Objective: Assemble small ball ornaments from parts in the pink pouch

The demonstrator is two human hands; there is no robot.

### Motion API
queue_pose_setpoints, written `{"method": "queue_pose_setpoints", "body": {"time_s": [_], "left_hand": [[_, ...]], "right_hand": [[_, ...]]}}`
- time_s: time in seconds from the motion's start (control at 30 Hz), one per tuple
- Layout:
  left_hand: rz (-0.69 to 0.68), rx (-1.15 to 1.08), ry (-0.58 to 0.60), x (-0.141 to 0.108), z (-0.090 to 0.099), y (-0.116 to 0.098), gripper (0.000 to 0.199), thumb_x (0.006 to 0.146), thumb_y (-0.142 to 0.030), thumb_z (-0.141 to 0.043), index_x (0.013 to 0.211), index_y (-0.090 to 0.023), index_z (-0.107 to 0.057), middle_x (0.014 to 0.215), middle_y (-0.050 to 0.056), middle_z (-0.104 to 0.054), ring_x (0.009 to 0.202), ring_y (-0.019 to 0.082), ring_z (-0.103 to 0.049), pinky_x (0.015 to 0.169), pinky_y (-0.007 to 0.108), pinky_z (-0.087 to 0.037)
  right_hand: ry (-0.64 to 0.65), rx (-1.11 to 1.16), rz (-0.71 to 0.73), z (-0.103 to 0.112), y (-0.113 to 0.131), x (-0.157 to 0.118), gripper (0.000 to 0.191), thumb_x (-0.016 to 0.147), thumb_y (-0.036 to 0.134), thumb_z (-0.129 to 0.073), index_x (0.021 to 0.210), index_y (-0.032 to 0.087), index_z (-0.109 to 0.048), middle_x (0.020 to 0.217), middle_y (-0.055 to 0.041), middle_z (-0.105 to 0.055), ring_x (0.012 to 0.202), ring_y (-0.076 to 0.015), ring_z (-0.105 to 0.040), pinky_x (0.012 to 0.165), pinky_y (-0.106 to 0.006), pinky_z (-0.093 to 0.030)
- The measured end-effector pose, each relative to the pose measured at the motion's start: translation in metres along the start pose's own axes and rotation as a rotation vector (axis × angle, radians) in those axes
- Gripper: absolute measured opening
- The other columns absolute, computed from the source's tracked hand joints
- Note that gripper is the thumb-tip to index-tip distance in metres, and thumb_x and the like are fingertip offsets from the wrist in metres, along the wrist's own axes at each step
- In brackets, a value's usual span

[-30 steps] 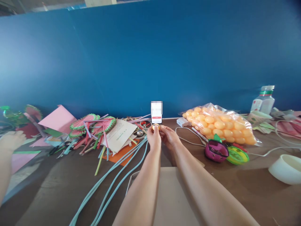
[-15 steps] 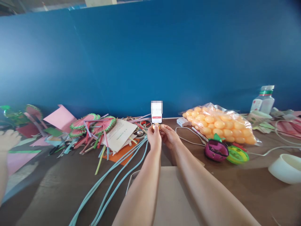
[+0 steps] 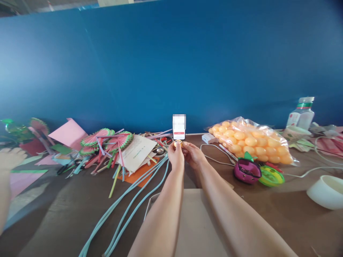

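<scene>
Both hands are close together at the middle of the table, in front of a propped phone (image 3: 179, 129) with a lit, partly blurred screen. My left hand (image 3: 175, 154) pinches a small round yellow object (image 3: 178, 143) with a dark edge, thumb on top. My right hand (image 3: 193, 154) is closed at the right side of the same object, its fingertips against it. What exactly the object is cannot be made out, as fingers cover much of it. A cardboard box lid (image 3: 195, 221) lies beneath my forearms.
A bag of orange plastic eggs (image 3: 250, 141), a purple pouch (image 3: 247, 172) and a white roll (image 3: 325, 192) are on the right. Paper fans (image 3: 119, 141), papers and blue cords (image 3: 125, 200) lie left. Another person's hand (image 3: 12, 159) rests at far left. A blue partition (image 3: 171, 64) stands behind.
Almost nothing differs. The view has shifted very slightly, and both hands keep the same hold on the small yellow object.
</scene>
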State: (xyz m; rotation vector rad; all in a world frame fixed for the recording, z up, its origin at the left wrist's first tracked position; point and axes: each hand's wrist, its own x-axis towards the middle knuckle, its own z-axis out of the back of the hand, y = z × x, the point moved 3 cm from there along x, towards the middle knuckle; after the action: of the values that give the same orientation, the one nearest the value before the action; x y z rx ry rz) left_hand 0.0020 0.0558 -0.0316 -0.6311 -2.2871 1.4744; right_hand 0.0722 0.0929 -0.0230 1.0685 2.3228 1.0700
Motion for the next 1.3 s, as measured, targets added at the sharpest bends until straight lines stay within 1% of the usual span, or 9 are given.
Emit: {"method": "queue_pose_setpoints", "body": {"time_s": [0.1,0.37,0.77,0.97,1.3], "left_hand": [[0.000,-0.012,-0.005,-0.0004,-0.0002,-0.0003,0.038,0.075,-0.047,-0.065,0.091,-0.013,-0.064,0.079,0.007,-0.064,0.068,0.016,-0.059,0.063,0.028,-0.047],[-0.004,-0.020,-0.002,0.0033,0.0007,0.0043,0.039,0.074,-0.048,-0.066,0.092,-0.013,-0.064,0.081,0.007,-0.065,0.071,0.017,-0.061,0.067,0.030,-0.048],[-0.010,-0.025,-0.004,0.0029,0.0008,0.0033,0.040,0.074,-0.048,-0.065,0.090,-0.012,-0.065,0.080,0.007,-0.064,0.070,0.017,-0.060,0.066,0.029,-0.047],[0.004,-0.030,-0.008,0.0034,0.0007,0.0050,0.039,0.074,-0.048,-0.064,0.090,-0.012,-0.066,0.081,0.008,-0.065,0.070,0.017,-0.060,0.067,0.029,-0.047],[-0.011,-0.044,0.012,0.0039,0.0011,0.0050,0.039,0.074,-0.047,-0.065,0.089,-0.011,-0.065,0.077,0.006,-0.063,0.066,0.015,-0.058,0.064,0.027,-0.046]], "right_hand": [[0.001,-0.008,-0.005,-0.0009,0.0004,-0.0004,0.040,0.054,0.037,-0.088,0.073,0.017,-0.060,0.056,0.0058,-0.044,0.050,-0.0058,-0.036,0.045,-0.018,-0.034],[-0.010,-0.039,0.015,0.0002,-0.0005,0.0009,0.040,0.055,0.038,-0.087,0.075,0.017,-0.060,0.057,0.0051,-0.046,0.049,-0.0062,-0.036,0.044,-0.020,-0.034],[-0.013,-0.040,0.009,-0.0002,-0.0008,0.0004,0.038,0.055,0.037,-0.087,0.074,0.016,-0.062,0.056,0.0054,-0.046,0.049,-0.0055,-0.036,0.046,-0.019,-0.034],[-0.066,-0.061,0.014,0.0025,-0.0027,0.0018,0.039,0.055,0.038,-0.087,0.076,0.016,-0.062,0.054,0.0055,-0.045,0.049,-0.0068,-0.037,0.046,-0.020,-0.034],[-0.085,-0.091,0.056,0.0008,-0.0033,0.0022,0.043,0.052,0.043,-0.087,0.071,0.016,-0.059,0.051,0.0062,-0.042,0.049,-0.0063,-0.037,0.046,-0.019,-0.032]]}}
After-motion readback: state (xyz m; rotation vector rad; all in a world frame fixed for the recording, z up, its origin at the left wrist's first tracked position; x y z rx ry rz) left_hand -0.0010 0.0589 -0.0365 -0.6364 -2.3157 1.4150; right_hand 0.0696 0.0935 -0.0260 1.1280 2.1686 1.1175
